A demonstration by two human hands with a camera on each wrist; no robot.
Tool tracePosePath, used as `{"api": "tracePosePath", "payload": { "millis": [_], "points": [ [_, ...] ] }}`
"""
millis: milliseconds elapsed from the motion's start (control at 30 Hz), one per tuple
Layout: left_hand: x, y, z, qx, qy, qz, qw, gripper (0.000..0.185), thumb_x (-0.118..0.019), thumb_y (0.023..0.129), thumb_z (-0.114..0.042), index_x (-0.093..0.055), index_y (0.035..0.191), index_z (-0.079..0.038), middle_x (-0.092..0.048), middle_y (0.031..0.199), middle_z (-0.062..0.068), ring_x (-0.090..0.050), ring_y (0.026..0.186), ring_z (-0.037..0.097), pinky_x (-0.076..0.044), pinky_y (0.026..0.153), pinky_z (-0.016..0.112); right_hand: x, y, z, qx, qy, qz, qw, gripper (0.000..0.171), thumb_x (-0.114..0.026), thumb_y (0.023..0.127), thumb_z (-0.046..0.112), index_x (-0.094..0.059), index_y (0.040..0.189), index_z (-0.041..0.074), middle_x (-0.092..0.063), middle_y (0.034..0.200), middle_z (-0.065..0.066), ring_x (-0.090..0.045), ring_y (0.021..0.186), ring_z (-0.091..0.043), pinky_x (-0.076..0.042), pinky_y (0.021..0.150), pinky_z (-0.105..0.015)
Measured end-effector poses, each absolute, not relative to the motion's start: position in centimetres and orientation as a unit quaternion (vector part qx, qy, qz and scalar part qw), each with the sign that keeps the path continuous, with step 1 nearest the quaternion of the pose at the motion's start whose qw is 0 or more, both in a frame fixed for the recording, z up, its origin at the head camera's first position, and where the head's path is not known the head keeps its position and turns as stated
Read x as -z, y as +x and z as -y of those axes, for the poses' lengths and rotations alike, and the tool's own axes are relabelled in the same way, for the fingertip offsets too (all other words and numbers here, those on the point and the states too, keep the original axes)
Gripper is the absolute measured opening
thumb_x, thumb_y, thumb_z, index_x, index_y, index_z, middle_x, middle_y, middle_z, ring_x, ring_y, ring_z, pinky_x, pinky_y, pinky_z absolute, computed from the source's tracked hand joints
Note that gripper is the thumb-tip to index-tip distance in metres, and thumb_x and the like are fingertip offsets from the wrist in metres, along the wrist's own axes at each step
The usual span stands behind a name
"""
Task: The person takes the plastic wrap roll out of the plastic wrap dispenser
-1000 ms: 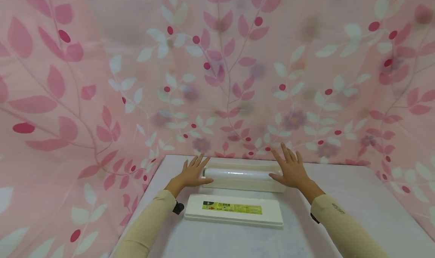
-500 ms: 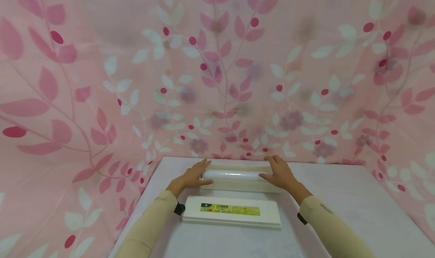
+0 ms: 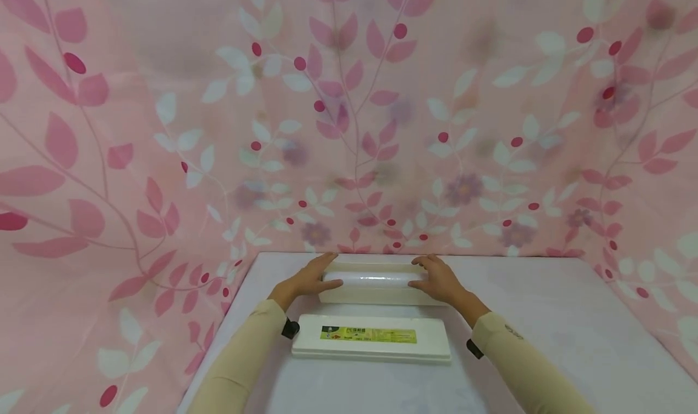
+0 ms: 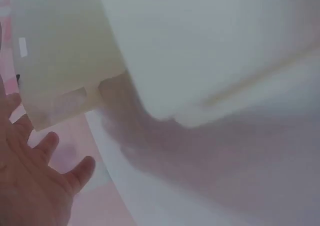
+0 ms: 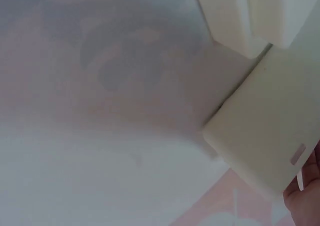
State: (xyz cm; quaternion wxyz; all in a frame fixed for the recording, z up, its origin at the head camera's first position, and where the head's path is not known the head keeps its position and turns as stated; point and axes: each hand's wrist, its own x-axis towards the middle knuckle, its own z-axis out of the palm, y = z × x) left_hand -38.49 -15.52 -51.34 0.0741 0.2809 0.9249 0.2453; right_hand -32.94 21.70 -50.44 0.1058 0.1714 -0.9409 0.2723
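Note:
A long off-white box (image 3: 371, 296) lies near the back of the table, holding a shiny roll of plastic wrap (image 3: 376, 279). My left hand (image 3: 312, 279) spans its left end, thumb over the roll's end and fingers towards the back edge. At the right end, my right hand (image 3: 440, 280) sits the same way. The left wrist view shows spread, relaxed fingers (image 4: 82, 173) beside the box corner (image 4: 60, 55). Seen from the right wrist, fingers (image 5: 310, 171) reach behind the box's slotted end (image 5: 265, 116). The white lid (image 3: 425, 341) lies in front of the box.
A yellow-green label (image 3: 368, 335) runs along the lid. White cloth covers the table (image 3: 534, 317). Pink leaf-patterned curtains (image 3: 349, 129) hang behind and at both sides. Dark wrist straps (image 3: 291, 328) show below both sleeves.
My right hand has moved left onto the box's right end, its spread fingers drawing closer together. The left hand has settled lower around the left end. The view has shifted slightly.

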Motion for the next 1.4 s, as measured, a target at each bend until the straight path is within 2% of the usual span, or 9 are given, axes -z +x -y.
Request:
{"api": "tracePosePath", "payload": {
  "millis": [167,267,500,700,867,1100,1233,1400],
  "points": [
    [52.6,-38.5,15.5,-0.232,0.261,-0.932,0.096,0.09,-0.057,0.09,-0.064,-0.021,0.159,-0.019,-0.011,0.167,0.008,-0.014,0.153,0.032,-0.021,0.118,0.06,50.8,-33.3,-21.5,-0.288,0.16,0.942,0.067,0.05,-0.083,0.079,0.033,-0.066,0.117,0.006,-0.067,0.111,-0.009,-0.063,0.105,-0.029,-0.05,0.095,-0.05],
    [52.4,-38.3,15.5,-0.221,0.251,-0.937,0.098,0.09,-0.058,0.089,-0.065,-0.02,0.159,-0.022,-0.01,0.167,0.006,-0.015,0.152,0.031,-0.024,0.116,0.063,51.1,-33.5,-21.5,-0.295,0.154,0.941,0.057,0.051,-0.083,0.079,0.036,-0.067,0.116,0.004,-0.069,0.112,-0.011,-0.064,0.106,-0.03,-0.05,0.095,-0.049],
    [51.0,-38.4,15.8,-0.249,0.268,-0.923,0.122,0.092,-0.063,0.089,-0.059,-0.019,0.159,-0.019,-0.007,0.167,0.01,-0.013,0.152,0.035,-0.021,0.118,0.06,51.7,-33.7,-21.8,-0.329,0.126,0.934,0.064,0.052,-0.085,0.077,0.036,-0.069,0.114,0.004,-0.071,0.114,-0.012,-0.064,0.109,-0.031,-0.049,0.098,-0.049],
    [50.8,-38.7,16.8,-0.278,0.254,-0.912,0.159,0.09,-0.064,0.092,-0.051,-0.014,0.16,-0.021,-0.002,0.167,0.012,-0.011,0.152,0.034,-0.021,0.118,0.059,51.7,-34.0,-21.3,-0.318,0.127,0.939,0.042,0.059,-0.083,0.077,0.044,-0.068,0.121,0.008,-0.07,0.121,-0.011,-0.063,0.114,-0.032,-0.046,0.101,-0.052],
    [50.9,-38.9,16.5,-0.282,0.261,-0.907,0.174,0.092,-0.063,0.091,-0.055,-0.011,0.16,-0.022,0.0,0.167,0.012,-0.009,0.152,0.035,-0.019,0.119,0.059,51.6,-34.0,-21.5,-0.296,0.11,0.948,0.036,0.059,-0.083,0.076,0.044,-0.068,0.123,0.011,-0.069,0.123,-0.011,-0.061,0.115,-0.032,-0.045,0.101,-0.054],
    [50.8,-38.5,16.2,-0.28,0.245,-0.911,0.179,0.088,-0.068,0.088,-0.053,-0.022,0.155,-0.019,-0.013,0.163,0.009,-0.024,0.144,0.031,-0.025,0.117,0.057,52.3,-33.9,-21.2,-0.286,0.094,0.953,0.012,0.063,-0.083,0.074,0.049,-0.068,0.124,0.013,-0.069,0.122,-0.01,-0.062,0.104,-0.028,-0.047,0.097,-0.054],
    [50.7,-38.3,16.3,-0.286,0.224,-0.914,0.183,0.086,-0.069,0.09,-0.048,-0.02,0.156,-0.02,-0.01,0.164,0.008,-0.022,0.146,0.031,-0.024,0.117,0.057,52.0,-34.2,-20.9,-0.282,0.102,0.954,0.002,0.067,-0.081,0.075,0.053,-0.067,0.127,0.013,-0.068,0.123,-0.01,-0.061,0.104,-0.028,-0.048,0.097,-0.054],
    [50.4,-38.3,15.8,-0.304,0.228,-0.903,0.2,0.085,-0.066,0.091,-0.05,-0.019,0.156,-0.022,-0.006,0.164,0.01,-0.021,0.145,0.034,-0.024,0.117,0.059,51.3,-34.3,-21.3,-0.27,0.09,0.959,-0.004,0.066,-0.081,0.075,0.052,-0.066,0.127,0.013,-0.069,0.123,-0.011,-0.06,0.107,-0.029,-0.046,0.098,-0.056]
  ]
}}
